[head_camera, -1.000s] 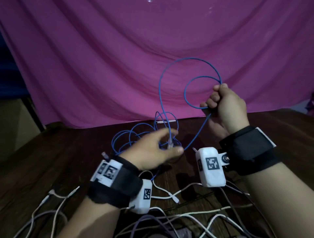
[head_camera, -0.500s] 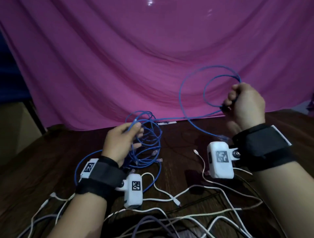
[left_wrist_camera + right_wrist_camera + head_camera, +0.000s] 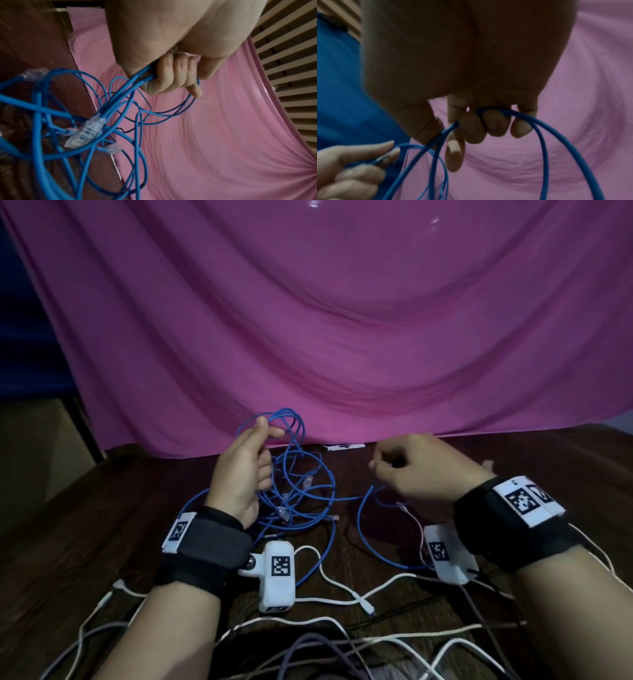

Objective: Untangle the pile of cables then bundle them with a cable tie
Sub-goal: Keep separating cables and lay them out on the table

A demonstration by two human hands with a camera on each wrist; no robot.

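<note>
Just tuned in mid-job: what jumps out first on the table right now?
The tangle of blue cables at mid-table, in front of the pink drape, lifted and gripped by the left hand. To its right the right hand grips a blue strand that runs back to that tangle. Loose white cables sprawl along the near edge.

The cable tangle (image 3: 294, 491) lies on the counter (image 3: 102, 529) before the curtain (image 3: 342, 337), with loose cords (image 3: 342, 590) nearer.
</note>
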